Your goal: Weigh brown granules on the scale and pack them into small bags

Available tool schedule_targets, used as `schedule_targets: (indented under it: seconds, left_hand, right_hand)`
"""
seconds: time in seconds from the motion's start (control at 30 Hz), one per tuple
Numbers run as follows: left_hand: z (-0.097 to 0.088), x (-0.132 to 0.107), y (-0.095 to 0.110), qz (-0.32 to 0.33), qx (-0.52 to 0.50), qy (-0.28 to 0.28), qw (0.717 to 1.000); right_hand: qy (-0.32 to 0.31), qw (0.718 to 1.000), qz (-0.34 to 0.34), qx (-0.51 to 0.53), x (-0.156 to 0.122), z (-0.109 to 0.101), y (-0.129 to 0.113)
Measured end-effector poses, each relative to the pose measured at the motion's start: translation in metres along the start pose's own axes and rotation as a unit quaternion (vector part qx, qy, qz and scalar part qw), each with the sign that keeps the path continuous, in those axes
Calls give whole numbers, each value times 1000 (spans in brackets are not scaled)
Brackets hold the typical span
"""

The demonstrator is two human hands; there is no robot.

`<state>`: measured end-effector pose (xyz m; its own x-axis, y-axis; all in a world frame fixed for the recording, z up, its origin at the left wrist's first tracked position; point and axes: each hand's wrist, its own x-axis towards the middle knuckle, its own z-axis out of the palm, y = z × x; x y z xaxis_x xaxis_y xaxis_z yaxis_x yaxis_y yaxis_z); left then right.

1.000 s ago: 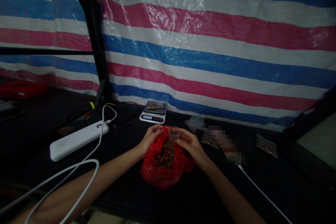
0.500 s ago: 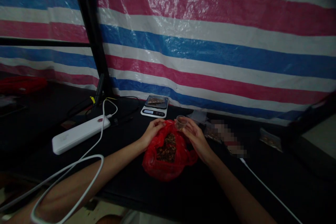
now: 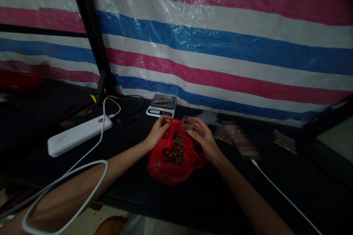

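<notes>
A red plastic bag (image 3: 168,167) lies open on the black table (image 3: 132,176), filled with small brown pieces (image 3: 174,149). My left hand (image 3: 158,130) grips the bag's far left rim, fingers closed on the plastic. My right hand (image 3: 202,137) holds a small clear plastic cup (image 3: 188,122) upright over the bag's far right edge. The cup seems to hold a little brown material. Behind the bag stands a small digital scale (image 3: 161,105) with a clear packet on its platform.
A white power bank (image 3: 78,134) with a white cable (image 3: 68,176) lies to the left. Small clear packets (image 3: 284,141) sit right of the bag, and a white cord (image 3: 284,194) runs along the right. A striped tarp (image 3: 220,44) and a black pole (image 3: 88,33) close the back.
The view has tilted down a little. My right hand lifted the cup from inside the bag up to its far right edge. My left hand has stayed on the rim.
</notes>
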<state>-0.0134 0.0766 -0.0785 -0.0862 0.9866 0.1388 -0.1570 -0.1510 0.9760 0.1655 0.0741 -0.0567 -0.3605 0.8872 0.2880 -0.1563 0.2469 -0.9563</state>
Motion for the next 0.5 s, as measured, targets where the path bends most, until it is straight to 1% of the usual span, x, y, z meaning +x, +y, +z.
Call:
schedule_targets:
  seconds: [0.07,0.17,0.23,0.3,0.37,0.47,0.5]
  left_hand:
    - [-3,1,-3,39,39,9,998]
    - [-7,0,-4,74,111,8,991]
    - [-11,3,0,106,161,14,981]
    - [-17,15,10,158,226,23,961]
    - [-25,40,23,214,314,8,925]
    - [-40,95,39,272,445,-53,852]
    - [-45,115,40,277,475,-79,832]
  right_hand:
    - [7,1000,2,-1,1,-1,1]
    - [19,1000,5,5,3,-4,3]
    - [26,1000,4,10,3,-6,4]
    - [27,1000,6,13,3,-7,4]
    - [22,1000,14,9,3,-6,4]
    - [10,1000,17,-3,3,-4,5]
    - [7,1000,15,-5,3,-4,5]
